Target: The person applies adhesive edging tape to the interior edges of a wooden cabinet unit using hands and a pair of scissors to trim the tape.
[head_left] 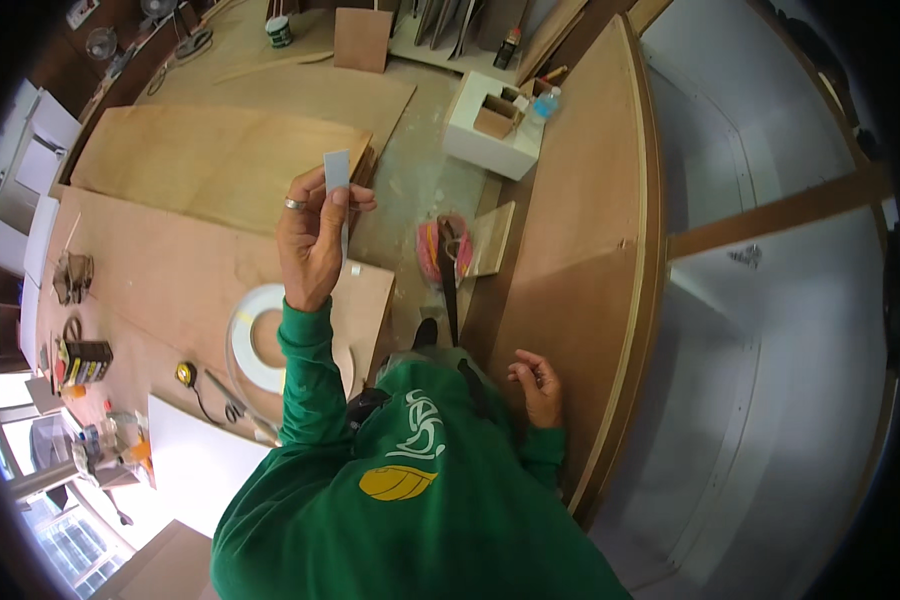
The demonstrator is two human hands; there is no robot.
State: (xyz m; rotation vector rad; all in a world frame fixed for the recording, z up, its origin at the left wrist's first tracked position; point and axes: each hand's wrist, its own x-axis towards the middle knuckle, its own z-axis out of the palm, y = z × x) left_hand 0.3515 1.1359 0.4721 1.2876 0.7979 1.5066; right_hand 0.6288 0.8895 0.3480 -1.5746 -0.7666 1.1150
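My left hand (312, 240) is raised over the workbench and closed, with thumb and fingers pinching a narrow light-grey strip (337, 170). The strip's flat end stands up above my thumb, and a thin length hangs below the hand. A ring sits on one finger. My right hand (538, 390) is low at my right side, next to the long brown wooden panel (580, 220). Its fingers are bent but apart, and I see nothing in them. Under my left forearm, a white roll of flat banding (247, 345) lies on the wooden workbench (170, 260).
A tape measure (185, 375) and scissors (232, 410) lie left of the roll. Stacked plywood sheets (220, 160) are farther back. A white box (485, 130) with a water bottle (545, 105) stands beyond the panel. A pink bag (432, 250) is below it.
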